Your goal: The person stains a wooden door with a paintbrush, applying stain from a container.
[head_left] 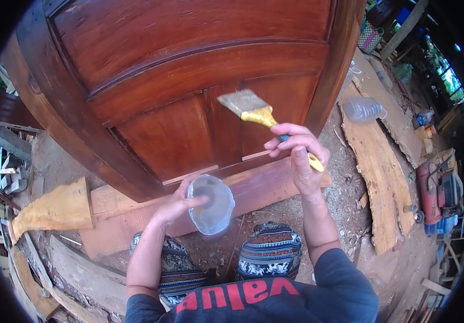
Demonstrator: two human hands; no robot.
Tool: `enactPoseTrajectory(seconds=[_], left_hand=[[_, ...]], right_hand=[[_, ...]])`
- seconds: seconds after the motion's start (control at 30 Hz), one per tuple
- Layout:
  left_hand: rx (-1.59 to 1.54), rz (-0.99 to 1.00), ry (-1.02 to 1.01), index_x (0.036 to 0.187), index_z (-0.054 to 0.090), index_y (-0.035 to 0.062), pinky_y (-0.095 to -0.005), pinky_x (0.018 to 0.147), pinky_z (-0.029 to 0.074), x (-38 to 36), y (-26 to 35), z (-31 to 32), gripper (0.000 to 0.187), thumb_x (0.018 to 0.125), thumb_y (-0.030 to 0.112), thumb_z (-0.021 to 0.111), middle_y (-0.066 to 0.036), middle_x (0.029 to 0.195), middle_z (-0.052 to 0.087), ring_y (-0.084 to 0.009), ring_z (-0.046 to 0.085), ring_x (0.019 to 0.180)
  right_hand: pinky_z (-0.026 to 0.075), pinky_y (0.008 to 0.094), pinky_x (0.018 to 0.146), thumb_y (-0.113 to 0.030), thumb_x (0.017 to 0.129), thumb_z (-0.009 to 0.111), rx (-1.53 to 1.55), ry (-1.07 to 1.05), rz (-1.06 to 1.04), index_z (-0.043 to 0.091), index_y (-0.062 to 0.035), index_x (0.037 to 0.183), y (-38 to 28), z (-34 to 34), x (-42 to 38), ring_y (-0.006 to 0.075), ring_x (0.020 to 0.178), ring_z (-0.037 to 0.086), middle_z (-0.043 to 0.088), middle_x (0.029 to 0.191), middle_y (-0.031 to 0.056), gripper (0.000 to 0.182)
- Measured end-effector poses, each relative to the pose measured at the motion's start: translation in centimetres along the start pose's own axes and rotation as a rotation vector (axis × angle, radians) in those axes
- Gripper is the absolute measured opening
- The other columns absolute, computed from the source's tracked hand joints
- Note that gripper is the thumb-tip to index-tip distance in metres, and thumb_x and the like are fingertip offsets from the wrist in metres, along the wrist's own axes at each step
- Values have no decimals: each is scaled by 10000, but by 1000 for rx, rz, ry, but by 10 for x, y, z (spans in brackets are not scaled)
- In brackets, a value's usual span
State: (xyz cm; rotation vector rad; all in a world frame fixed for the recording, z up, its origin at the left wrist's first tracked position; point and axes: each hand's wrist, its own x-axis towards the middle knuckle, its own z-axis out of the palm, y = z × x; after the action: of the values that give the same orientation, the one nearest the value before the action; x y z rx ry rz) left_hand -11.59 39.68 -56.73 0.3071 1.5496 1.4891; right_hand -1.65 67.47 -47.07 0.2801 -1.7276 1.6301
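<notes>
My right hand (303, 152) is closed around the handle of a yellow paintbrush (258, 114), raised in front of the door's lower panels. Its wide bristles point up and to the left. My left hand (177, 202) grips a translucent plastic container (212, 207) by its left side, thumb over the rim. The container is tilted, its open mouth facing me, and looks cut from a bottle or jug. Ahead stands a reddish-brown wooden panel door (156, 137) with a glossy surface and a frame around it. Its foot is by a wide plank (248, 185) on the ground.
Rough boards (374, 177) lie on the dirt at the right, with a clear plastic jug (362, 109) on them. A red machine (431, 188) stands farther right. At the left are a curved wood slab (54, 210) and scrap wood (14, 177). My knees (271, 253) are just below the plank.
</notes>
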Motion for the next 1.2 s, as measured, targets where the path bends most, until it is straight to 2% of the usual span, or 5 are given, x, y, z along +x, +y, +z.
enactPoseTrajectory(seconds=[0.23, 0.5, 0.83, 1.03, 1.2], left_hand=[[-324, 300, 422, 1471, 368, 66, -395, 1161, 271, -53, 4, -36, 722, 868, 249, 718, -94, 1420, 495, -232, 419, 1355], [-605, 408, 590, 1462, 395, 61, -437, 1086, 401, -80, -6, -65, 692, 914, 384, 667, -99, 1416, 501, -241, 486, 1308], [-810, 405, 755, 1467, 398, 135, -526, 1037, 435, -100, -30, -49, 681, 913, 456, 629, -89, 1436, 497, -280, 489, 1317], [-906, 438, 783, 1466, 394, 152, -536, 1036, 431, -115, -33, -59, 704, 893, 484, 633, -90, 1435, 495, -292, 491, 1308], [-912, 418, 760, 1466, 388, 153, -546, 1033, 434, -114, -26, -58, 695, 897, 473, 624, -96, 1426, 502, -303, 498, 1302]], right_hand=[[594, 323, 802, -337, 814, 789, -474, -320, -382, 717, 21, 1007, 49, 35, -21, 272, 977, 715, 683, 1149, 190, 413], [576, 383, 745, -175, 823, 793, -461, -686, 254, 719, -44, 919, 114, 28, -112, 281, 877, 707, 717, 934, 117, 179], [610, 310, 760, -87, 774, 825, -676, -174, -618, 708, -55, 1068, 0, 84, 26, 232, 924, 709, 671, 1179, 163, 318], [588, 356, 831, -142, 860, 757, -475, -859, 46, 720, -52, 996, 106, 74, -93, 269, 960, 702, 706, 1045, 119, 167], [594, 357, 817, -208, 902, 715, -474, -1012, 55, 705, -38, 981, 105, 86, -73, 284, 938, 701, 702, 1062, 105, 188]])
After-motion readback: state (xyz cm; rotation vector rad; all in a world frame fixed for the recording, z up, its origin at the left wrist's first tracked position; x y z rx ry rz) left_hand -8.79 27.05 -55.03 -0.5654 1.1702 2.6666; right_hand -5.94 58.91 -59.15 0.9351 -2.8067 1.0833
